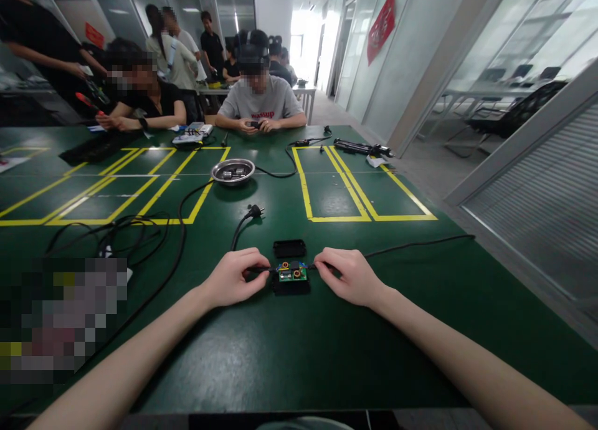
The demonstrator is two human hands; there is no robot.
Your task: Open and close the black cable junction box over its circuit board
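A small green circuit board (292, 272) with copper-wound coils lies over a black plastic case half (292, 288). Just behind it is a second black case half (289, 248), lying apart. At the board's left end, my left hand (240, 277) pinches a black cable (256, 270) between thumb and fingers. My right hand (348, 275) is closed on the thin cable end at the board's right side; a black power cable (415, 245) runs out behind that hand to the right. Behind my left hand, a cord rises to a black plug (255, 211).
A metal bowl (233, 172) with metal parts stands farther back on the green table (299, 361). Tangled black cables (135, 230) lie left, beside a blurred object (60, 321). Yellow tape (339, 219) marks the table. A folded black tripod (364, 148) rests far right. People sit opposite.
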